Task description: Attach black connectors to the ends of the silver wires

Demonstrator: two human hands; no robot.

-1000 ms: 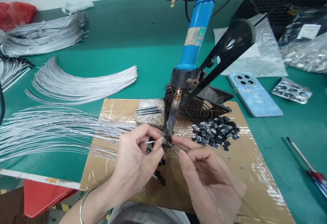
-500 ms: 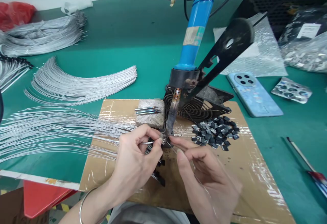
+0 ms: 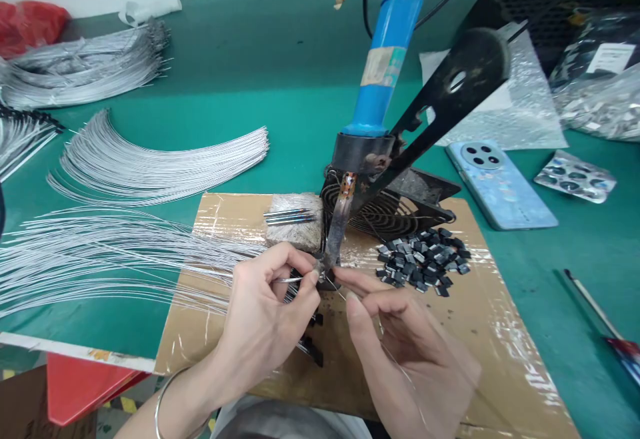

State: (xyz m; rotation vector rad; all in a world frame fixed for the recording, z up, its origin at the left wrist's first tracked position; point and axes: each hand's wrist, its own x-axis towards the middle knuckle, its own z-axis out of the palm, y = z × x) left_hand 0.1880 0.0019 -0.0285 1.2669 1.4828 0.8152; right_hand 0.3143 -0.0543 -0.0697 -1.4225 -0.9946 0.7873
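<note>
My left hand (image 3: 265, 322) pinches a thin silver wire (image 3: 287, 279) and holds its end at the tip (image 3: 331, 259) of a blue-handled soldering iron (image 3: 385, 65) fixed in a black stand (image 3: 440, 102). My right hand (image 3: 407, 345) pinches a fine strand of solder wire (image 3: 395, 355) and brings it to the same tip. Both hands work over a tape-covered cardboard sheet (image 3: 500, 345). A few small black parts (image 3: 313, 349) lie under my left hand.
A pile of small dark chips (image 3: 423, 259) lies right of the iron. Fanned silver wire bundles (image 3: 150, 165) cover the green table at left. A grey block (image 3: 295, 222) carries short pins. A phone (image 3: 500, 182), bubble wrap, bagged parts (image 3: 595, 102) and a blister pack (image 3: 575, 175) lie at right.
Both hands stay at the iron's tip, almost still. The view has shifted slightly.
</note>
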